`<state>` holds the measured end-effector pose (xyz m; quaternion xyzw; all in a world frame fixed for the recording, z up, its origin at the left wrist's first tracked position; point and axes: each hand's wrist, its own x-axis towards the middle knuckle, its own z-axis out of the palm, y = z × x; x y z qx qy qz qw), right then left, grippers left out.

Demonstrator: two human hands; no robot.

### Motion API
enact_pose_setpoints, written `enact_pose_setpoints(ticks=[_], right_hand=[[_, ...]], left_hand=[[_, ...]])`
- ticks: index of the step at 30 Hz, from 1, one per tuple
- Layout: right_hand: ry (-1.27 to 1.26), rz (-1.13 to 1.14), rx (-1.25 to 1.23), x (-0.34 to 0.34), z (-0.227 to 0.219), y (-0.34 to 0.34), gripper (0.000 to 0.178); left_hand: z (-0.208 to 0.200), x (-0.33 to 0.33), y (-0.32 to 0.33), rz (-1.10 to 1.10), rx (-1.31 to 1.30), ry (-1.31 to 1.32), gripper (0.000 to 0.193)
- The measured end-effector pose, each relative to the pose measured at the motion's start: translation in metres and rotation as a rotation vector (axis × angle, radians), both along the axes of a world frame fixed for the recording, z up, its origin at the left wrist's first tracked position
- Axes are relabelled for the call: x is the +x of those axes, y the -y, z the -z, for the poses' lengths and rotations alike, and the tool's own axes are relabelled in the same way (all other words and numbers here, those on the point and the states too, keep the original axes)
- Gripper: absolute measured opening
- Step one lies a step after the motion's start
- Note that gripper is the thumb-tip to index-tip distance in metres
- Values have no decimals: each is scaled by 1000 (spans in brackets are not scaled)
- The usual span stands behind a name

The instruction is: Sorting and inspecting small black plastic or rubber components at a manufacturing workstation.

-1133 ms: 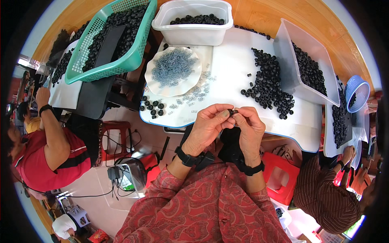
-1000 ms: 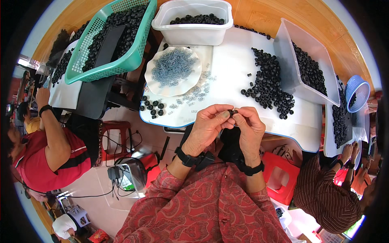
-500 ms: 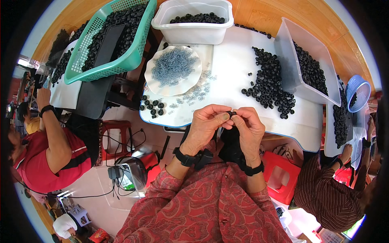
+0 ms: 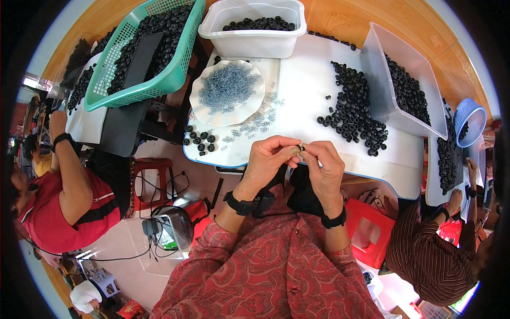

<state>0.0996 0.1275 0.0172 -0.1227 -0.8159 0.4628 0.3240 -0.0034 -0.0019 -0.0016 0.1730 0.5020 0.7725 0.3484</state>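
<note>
A small black round part (image 4: 301, 149) sits between my fingertips just off the table's near edge, largely covered by them. My left hand (image 4: 268, 163) pinches it between thumb and forefinger. From the other side my right hand (image 4: 324, 167) closes its thumb and fingers at the same part; whether a tiny clear piece is also in there cannot be made out. Beyond my left hand stands a white scalloped plate (image 4: 200, 110) heaped with small translucent blue-grey coil-like pieces (image 4: 227, 87), more of them scattered beside it. A pile of black round parts (image 4: 353, 106) spreads to the right.
Several loose black parts (image 4: 200, 142) lie at the table's left corner. A white tub (image 4: 255, 44) and a clear bin (image 4: 406, 114) hold more, as does a green basket (image 4: 143, 87). Co-workers sit left (image 4: 74, 196) and right (image 4: 425, 255). A red stool (image 4: 366, 234) stands near my right.
My hands stay in nearly the same place. The right fingers have shifted and curled slightly around the black part, which now shows less between the fingertips.
</note>
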Motion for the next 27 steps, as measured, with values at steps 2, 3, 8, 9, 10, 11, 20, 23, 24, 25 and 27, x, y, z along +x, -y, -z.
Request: enact_pose_setpoints(ticks=[2, 3, 8, 9, 10, 11, 20, 23, 24, 25, 27], right_hand=[[24, 17, 160, -3, 2, -3, 15], [22, 17, 159, -4, 5, -5, 15], [33, 95, 330, -16, 19, -13, 17], [32, 95, 330, -19, 21, -14, 17], [27, 98, 337, -22, 23, -15, 18], [23, 100, 345, -24, 26, -15, 18], [-9, 114, 367, -32, 35, -19, 17], [1, 93, 340, -32, 34, -19, 17], [0, 94, 339, -31, 34, -20, 17], [2, 84, 332, -31, 34, -20, 17], [3, 74, 323, -31, 34, -20, 18]], left_hand=[[1, -4, -2, 18, -44, -9, 16], [1, -6, -4, 18, -44, -10, 16], [-3, -20, -16, 45, -219, -120, 15], [-4, -22, -18, 46, -220, -121, 15], [-4, -26, -19, 56, -273, -199, 14], [-4, -28, -21, 67, -325, -276, 13], [-3, -30, -31, -20, -394, -632, 9], [-3, -29, -30, -30, -417, -676, 9], [-3, -29, -30, -29, -418, -676, 9], [-3, -28, -31, -40, -421, -694, 9], [-1, -27, -31, -51, -424, -713, 10]])
